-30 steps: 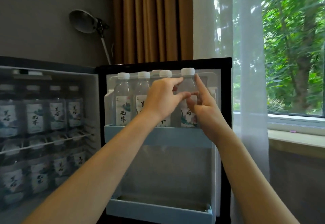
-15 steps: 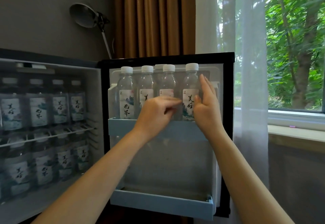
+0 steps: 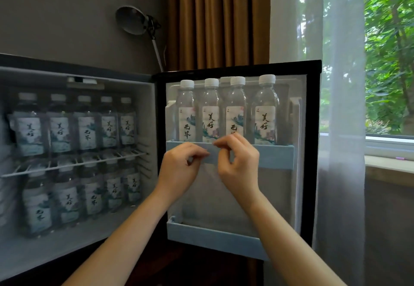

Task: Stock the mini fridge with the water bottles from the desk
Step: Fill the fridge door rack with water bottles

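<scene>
The mini fridge (image 3: 154,128) stands open, its door (image 3: 312,151) swung to the right. Several white-capped water bottles (image 3: 265,115) stand in the upper door shelf (image 3: 277,156). More bottles (image 3: 87,128) fill the wire rack (image 3: 74,164) and the floor inside. My left hand (image 3: 181,169) and my right hand (image 3: 239,162) hover in front of the upper door shelf, just below the bottles. Both have loosely curled fingers and hold nothing. The lower door shelf (image 3: 215,238) holds no bottles.
A desk lamp (image 3: 134,21) rises behind the fridge against the grey wall. Brown curtains (image 3: 215,16) and a sheer white curtain (image 3: 340,106) hang beside the door. A window sill (image 3: 389,164) lies at the right.
Both hands have let go of the bottles in the door shelf and dropped down to the front of that shelf. The view has tilted slightly.
</scene>
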